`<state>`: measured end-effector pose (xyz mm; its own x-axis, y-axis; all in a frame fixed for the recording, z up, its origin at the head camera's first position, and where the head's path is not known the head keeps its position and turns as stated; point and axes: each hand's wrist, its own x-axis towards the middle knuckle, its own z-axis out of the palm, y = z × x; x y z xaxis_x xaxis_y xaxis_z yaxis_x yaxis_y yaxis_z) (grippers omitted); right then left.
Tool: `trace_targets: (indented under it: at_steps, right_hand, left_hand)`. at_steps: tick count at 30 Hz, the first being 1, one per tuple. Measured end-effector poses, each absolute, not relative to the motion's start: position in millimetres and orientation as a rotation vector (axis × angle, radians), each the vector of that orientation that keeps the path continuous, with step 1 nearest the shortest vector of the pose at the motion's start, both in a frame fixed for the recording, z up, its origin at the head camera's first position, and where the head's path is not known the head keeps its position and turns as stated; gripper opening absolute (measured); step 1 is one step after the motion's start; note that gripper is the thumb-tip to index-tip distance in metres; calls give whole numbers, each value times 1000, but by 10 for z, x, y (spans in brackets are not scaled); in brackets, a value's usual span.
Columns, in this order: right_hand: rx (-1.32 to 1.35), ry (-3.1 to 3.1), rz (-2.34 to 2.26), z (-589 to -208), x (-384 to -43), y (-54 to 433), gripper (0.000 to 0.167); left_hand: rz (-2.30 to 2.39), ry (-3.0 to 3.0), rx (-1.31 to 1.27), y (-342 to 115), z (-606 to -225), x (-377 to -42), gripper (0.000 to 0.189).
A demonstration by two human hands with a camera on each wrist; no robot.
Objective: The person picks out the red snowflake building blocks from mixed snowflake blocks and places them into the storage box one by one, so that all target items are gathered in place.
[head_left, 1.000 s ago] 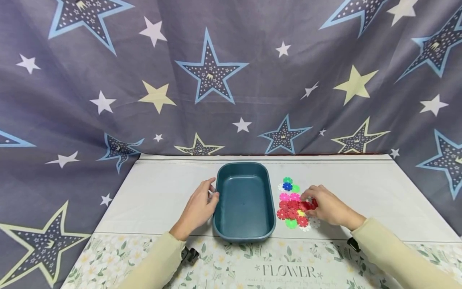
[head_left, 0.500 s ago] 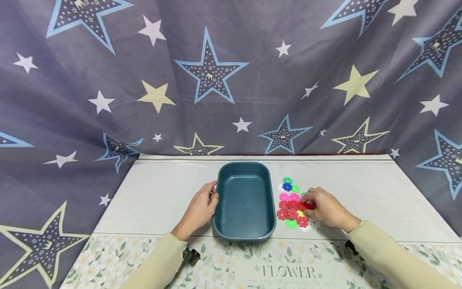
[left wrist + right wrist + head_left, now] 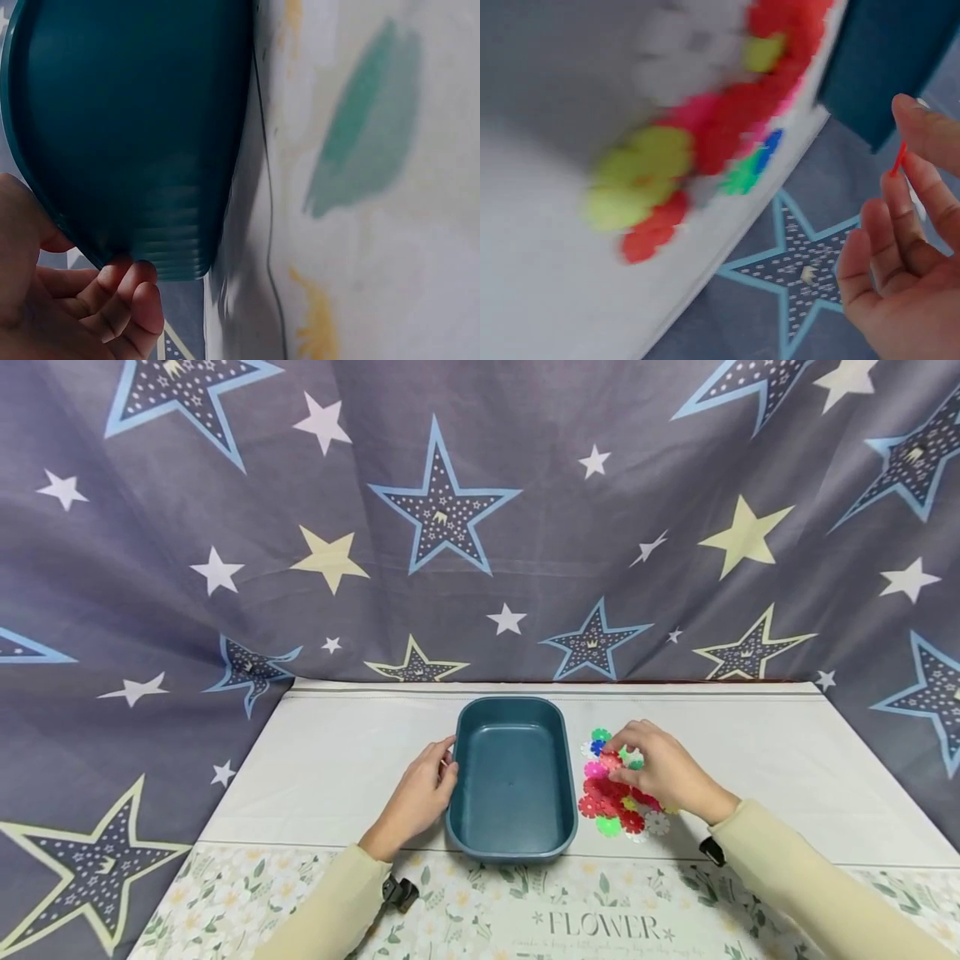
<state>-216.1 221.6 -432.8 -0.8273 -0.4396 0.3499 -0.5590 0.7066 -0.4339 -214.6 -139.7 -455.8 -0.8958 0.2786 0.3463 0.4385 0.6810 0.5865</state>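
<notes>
A dark teal rectangular plastic basin (image 3: 512, 789) stands in the middle of the table. My left hand (image 3: 416, 789) holds its left rim; in the left wrist view, curled fingertips (image 3: 139, 279) press against the outer wall just below the lip. Over the pile, my right hand (image 3: 667, 768) pinches a red flower-shaped plastic disc (image 3: 900, 159) between thumb and fingers, seen edge-on in the right wrist view. Beneath and beside it lie several flower discs (image 3: 600, 793), mostly red, with pink, green, blue, yellow and white ones. The right hand covers part of the pile.
A white table cover (image 3: 360, 735) with a floral strip (image 3: 465, 902) lettered "FLOWER" lies along the front. Behind it hangs a grey star-printed curtain (image 3: 480, 593). The disc pile sits just right of the basin.
My right hand has moved from the pile's right side up and left, now with a red disc between its fingers. The left hand stays at the basin's rim.
</notes>
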Motion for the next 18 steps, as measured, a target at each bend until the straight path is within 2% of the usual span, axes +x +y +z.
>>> trace_targets:
  at_steps: [10,18]
  right_hand:
    - [913,-2661,831,-4069,-2351,1806,30]
    - [1032,-2630,865,-4037,-2579,1372,24]
  left_hand:
    - [-989,-2678,-586,-1392,-4551,-2143,40]
    - [-968,-2675,-597,-1402,-4566,-2140,40]
